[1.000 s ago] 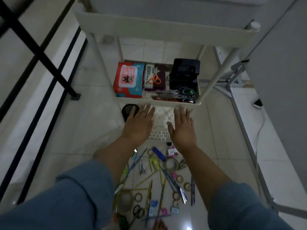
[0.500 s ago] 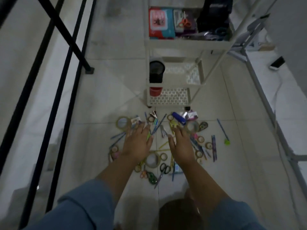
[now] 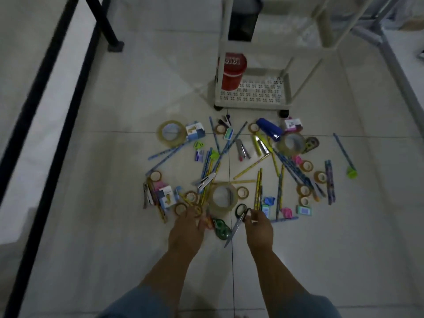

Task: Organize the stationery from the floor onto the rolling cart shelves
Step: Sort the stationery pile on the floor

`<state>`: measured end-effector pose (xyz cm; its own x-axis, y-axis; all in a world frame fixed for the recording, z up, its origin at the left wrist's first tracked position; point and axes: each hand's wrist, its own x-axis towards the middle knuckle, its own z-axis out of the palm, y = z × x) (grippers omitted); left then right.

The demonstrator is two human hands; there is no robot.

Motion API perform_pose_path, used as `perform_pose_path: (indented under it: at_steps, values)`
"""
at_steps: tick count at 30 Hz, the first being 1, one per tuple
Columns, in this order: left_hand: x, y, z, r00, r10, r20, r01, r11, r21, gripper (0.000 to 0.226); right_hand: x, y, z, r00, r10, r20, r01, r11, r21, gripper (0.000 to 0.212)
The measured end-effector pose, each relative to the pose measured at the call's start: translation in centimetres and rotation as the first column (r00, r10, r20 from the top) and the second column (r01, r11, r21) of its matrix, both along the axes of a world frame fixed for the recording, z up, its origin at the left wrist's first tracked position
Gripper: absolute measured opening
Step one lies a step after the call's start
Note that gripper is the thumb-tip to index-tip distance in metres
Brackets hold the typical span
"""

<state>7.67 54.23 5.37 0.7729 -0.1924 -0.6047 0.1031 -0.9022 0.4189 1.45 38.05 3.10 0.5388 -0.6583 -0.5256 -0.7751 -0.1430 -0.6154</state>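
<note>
Floor (image 3: 114, 157) holds most stationery (image 3: 210, 166); cart (image 3: 250, 103) at 12 o'clock shows only red cup (image 3: 231, 72) and black cup (image 3: 243, 21); right hand (image 3: 259, 230) pinches scissors (image 3: 235, 225), left hand (image 3: 185, 230) grip too blurred to tell.

This looks like a room or landing in a home rather than a workplace: a pale, glossy tiled floor (image 3: 110, 226) in dim light, with a black metal railing (image 3: 57, 161) running along the left. At the far side stands a white plastic rolling cart (image 3: 252, 103), stationery (image 3: 229, 171) lies scattered on the tiles near it, and a grey metal frame (image 3: 398, 74) slants along the right.
</note>
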Motion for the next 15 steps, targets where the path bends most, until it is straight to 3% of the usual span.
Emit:
perform_pose_path:
  at_steps: [8,15]
  values:
    - [-1.0,1.7,-10.7,0.999,-0.042,-0.028,0.043,0.998,0.037,0.058,1.3,0.8,-11.0,0.956,-0.18,-0.234,0.194,0.98,0.039,0.03]
    - [-0.1,1.9,-13.0,0.999,-0.041,-0.01,0.041,0.998,0.048,0.055,2.0,2.1,-13.2,0.937,-0.308,-0.165,0.313,0.95,0.006,0.03]
